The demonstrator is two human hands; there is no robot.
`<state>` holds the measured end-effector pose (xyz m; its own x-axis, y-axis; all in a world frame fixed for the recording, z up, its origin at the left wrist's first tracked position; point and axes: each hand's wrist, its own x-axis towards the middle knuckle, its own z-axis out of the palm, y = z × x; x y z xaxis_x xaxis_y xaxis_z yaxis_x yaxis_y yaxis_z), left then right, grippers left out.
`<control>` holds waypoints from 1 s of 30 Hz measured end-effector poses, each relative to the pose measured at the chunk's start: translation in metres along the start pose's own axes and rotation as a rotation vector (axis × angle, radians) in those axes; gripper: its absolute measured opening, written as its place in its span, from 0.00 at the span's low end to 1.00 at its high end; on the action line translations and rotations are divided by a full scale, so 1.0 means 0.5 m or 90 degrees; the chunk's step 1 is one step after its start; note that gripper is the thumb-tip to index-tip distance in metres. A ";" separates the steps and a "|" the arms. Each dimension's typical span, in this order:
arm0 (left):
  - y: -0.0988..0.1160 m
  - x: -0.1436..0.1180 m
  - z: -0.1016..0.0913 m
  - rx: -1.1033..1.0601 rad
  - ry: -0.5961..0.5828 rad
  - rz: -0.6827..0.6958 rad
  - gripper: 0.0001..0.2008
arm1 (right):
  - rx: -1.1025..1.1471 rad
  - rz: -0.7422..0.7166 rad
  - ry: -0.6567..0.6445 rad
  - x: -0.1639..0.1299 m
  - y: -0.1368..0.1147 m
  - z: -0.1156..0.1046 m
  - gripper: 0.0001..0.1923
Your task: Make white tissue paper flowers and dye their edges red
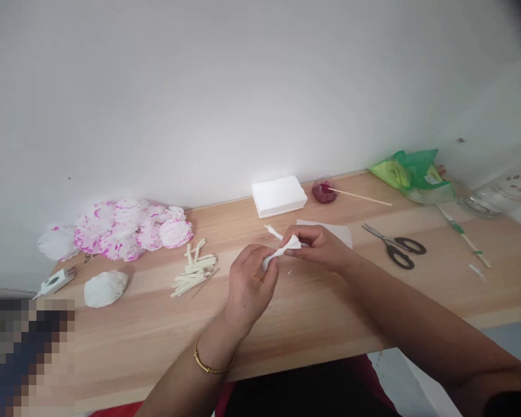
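Note:
Both hands meet over the middle of the wooden table [330, 307]. Between the fingers of my left hand [252, 278] is a gathered strip of white tissue paper [282, 250], pinched narrow there and fanned out at its right end. My right hand [319, 243] grips the fanned end with thumb and fingers. A thin twisted white piece [272, 231] pokes out just behind the hands; whether it joins the held tissue I cannot tell. Partly hidden behind my right hand lies a flat white sheet [341, 233].
At the back stand a stack of white tissues [279, 197] and a dark red dish [324, 192] with a stick [362, 197]. Scissors [397, 246] and a green bag [412, 176] are right. Left are pink-tipped paper flowers [128, 229], pale strips [195, 272] and a white bundle [105, 288].

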<state>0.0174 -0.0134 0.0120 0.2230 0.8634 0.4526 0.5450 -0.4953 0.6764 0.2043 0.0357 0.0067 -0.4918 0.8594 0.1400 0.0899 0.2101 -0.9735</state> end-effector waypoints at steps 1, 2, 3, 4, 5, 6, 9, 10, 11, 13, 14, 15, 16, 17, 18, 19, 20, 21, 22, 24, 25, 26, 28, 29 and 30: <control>0.000 0.000 0.000 0.010 0.005 -0.003 0.06 | 0.000 0.005 -0.005 0.000 0.000 0.000 0.12; 0.000 0.000 0.001 0.022 0.011 -0.005 0.05 | 0.003 0.010 -0.014 -0.001 0.001 0.001 0.13; -0.001 -0.001 0.002 0.033 0.017 -0.006 0.05 | 0.009 0.017 -0.024 -0.002 0.001 0.002 0.16; -0.002 -0.001 0.003 0.043 0.022 -0.005 0.04 | 0.016 0.022 -0.033 -0.002 0.002 0.003 0.18; -0.003 -0.002 0.004 0.052 0.025 -0.003 0.04 | 0.020 0.024 -0.038 -0.003 0.003 0.004 0.20; -0.004 -0.003 0.005 0.059 0.026 0.001 0.04 | 0.015 0.022 -0.037 -0.003 0.004 0.005 0.21; -0.004 -0.004 0.006 0.074 0.035 0.023 0.04 | -0.039 -0.005 -0.025 -0.003 0.008 0.007 0.16; -0.003 -0.004 0.006 0.080 0.039 0.033 0.04 | -0.057 -0.015 -0.020 -0.003 0.009 0.007 0.15; -0.002 -0.004 0.005 0.087 0.046 0.041 0.04 | -0.068 -0.024 -0.013 -0.003 0.010 0.007 0.15; 0.000 -0.002 0.003 0.108 0.054 0.051 0.05 | -0.075 -0.033 -0.006 -0.002 0.009 0.005 0.15; 0.000 -0.002 0.001 0.119 0.050 0.056 0.05 | -0.074 -0.039 -0.005 -0.001 0.009 0.004 0.15; -0.001 -0.002 0.000 0.129 0.040 0.062 0.06 | -0.072 -0.044 -0.006 -0.001 0.008 0.003 0.15; -0.002 -0.001 0.000 0.139 0.027 0.070 0.06 | -0.071 -0.049 -0.007 -0.001 0.007 0.002 0.14; -0.004 -0.001 -0.001 0.146 0.014 0.079 0.06 | -0.073 -0.052 -0.007 -0.001 0.006 0.000 0.14; -0.005 0.000 -0.001 0.152 0.003 0.087 0.06 | -0.076 -0.052 -0.006 -0.001 0.006 -0.001 0.14; -0.006 0.000 -0.002 0.158 -0.001 0.093 0.06 | -0.080 -0.050 -0.002 -0.001 0.005 -0.003 0.14; -0.007 0.001 -0.003 0.162 0.001 0.096 0.06 | -0.083 -0.048 0.004 -0.002 0.005 -0.005 0.14; -0.008 0.002 -0.003 0.162 0.007 0.097 0.06 | -0.085 -0.045 0.009 -0.002 0.005 -0.006 0.14; -0.008 0.003 -0.004 0.160 0.013 0.098 0.06 | -0.085 -0.044 0.014 -0.003 0.005 -0.007 0.14; -0.008 0.004 -0.006 0.149 0.028 0.098 0.08 | -0.079 -0.047 0.018 -0.004 0.006 -0.010 0.13; -0.008 0.004 -0.008 0.141 0.035 0.103 0.07 | -0.073 -0.049 0.016 -0.004 0.007 -0.010 0.13; -0.009 0.004 -0.008 0.131 0.042 0.114 0.07 | -0.066 -0.052 0.012 -0.005 0.007 -0.011 0.12; -0.011 0.005 -0.010 0.113 0.047 0.147 0.05 | -0.049 -0.057 0.004 -0.006 0.007 -0.012 0.11; -0.012 0.005 -0.010 0.107 0.043 0.163 0.03 | -0.043 -0.057 0.002 -0.006 0.007 -0.013 0.11; -0.014 0.005 -0.010 0.104 0.034 0.172 0.02 | -0.040 -0.055 0.005 -0.006 0.006 -0.015 0.11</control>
<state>0.0100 -0.0081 0.0116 0.3376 0.6944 0.6355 0.5957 -0.6803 0.4270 0.2124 0.0371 0.0047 -0.4936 0.8401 0.2249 0.1011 0.3122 -0.9446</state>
